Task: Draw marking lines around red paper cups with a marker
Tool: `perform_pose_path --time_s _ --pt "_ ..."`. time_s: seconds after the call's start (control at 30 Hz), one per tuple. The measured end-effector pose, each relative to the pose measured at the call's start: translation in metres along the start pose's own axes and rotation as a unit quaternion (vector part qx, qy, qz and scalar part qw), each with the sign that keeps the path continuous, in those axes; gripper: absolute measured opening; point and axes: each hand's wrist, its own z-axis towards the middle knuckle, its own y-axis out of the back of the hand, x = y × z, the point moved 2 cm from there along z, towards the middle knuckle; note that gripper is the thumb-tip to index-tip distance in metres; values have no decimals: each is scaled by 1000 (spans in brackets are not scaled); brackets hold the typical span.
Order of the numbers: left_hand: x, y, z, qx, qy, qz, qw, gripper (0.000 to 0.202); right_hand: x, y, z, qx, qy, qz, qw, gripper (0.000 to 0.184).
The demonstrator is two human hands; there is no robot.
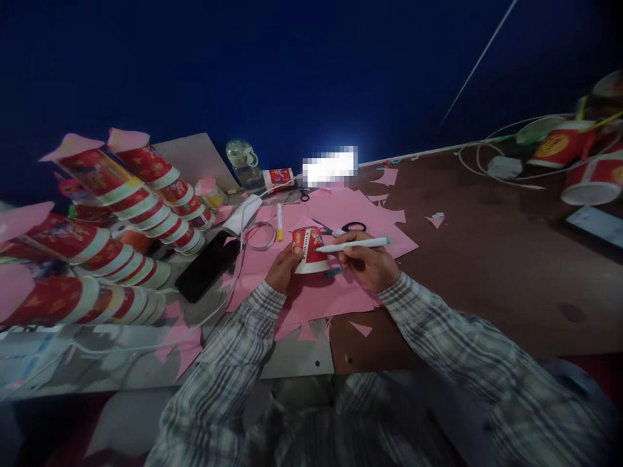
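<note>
My left hand [283, 267] grips a red paper cup [317, 251] by its side, and the cup's white rim faces down towards me. A white marker with a green end [357, 245] is pinched in my right hand [374, 263]. The marker's tip is at the cup's printed side; whether it touches I cannot tell. Both hands are above sheets of pink paper [335, 204]. Just behind the cup lie scissors with dark handles [354, 227], partly hidden by my right hand. A yellow-and-white marker [279, 224] rests on the paper to the left.
Tall stacks of red cups with pink paper tops [146, 207] lean at the left. Near them lie a black phone [207, 266] and a white cable [228, 295]. A clear bottle [243, 165] stands at the back. More red cups [562, 144] and a tablet-like device [601, 227] are at the right.
</note>
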Motion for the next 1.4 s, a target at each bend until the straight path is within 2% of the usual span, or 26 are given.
perform_pose_path --time_s 0.07,0.17,0.23,0.37,0.47,0.57,0.8,0.97,1.2,1.3,1.4 --pt "-1 -1 0 -5 -4 2 1000 45 0 1 -1 -14 10 -4 1000 14" --pt "-1 -3 -1 -2 -6 -8 1000 42 1 0 -1 21 -24 -22 999 12" --pt "-2 -4 -1 -8 -3 -23 1000 43 4 1 2 26 -32 12 999 11" --pt "-4 -7 -1 -37 3 -58 998 44 11 13 11 -50 -8 137 989 10" --pt "-5 -9 -2 -34 4 -70 997 44 8 18 15 -77 -42 179 980 10" --pt "-5 -10 -2 -22 1 -68 997 48 3 16 15 -84 -68 181 978 13" --pt "-1 -5 0 -27 8 -48 998 50 0 7 10 -33 -69 142 987 22" --pt "-3 -6 0 -25 10 -53 998 54 -4 10 12 -36 -67 136 988 27" --pt "-3 -6 0 -5 -5 -57 998 54 -3 4 6 0 -15 66 998 30" --pt "-3 -3 1 -12 -19 -45 999 53 -1 -1 -2 3 57 -19 998 26" --pt "-2 -1 2 -10 -28 -18 999 54 -2 -4 -9 -6 139 -137 981 21"
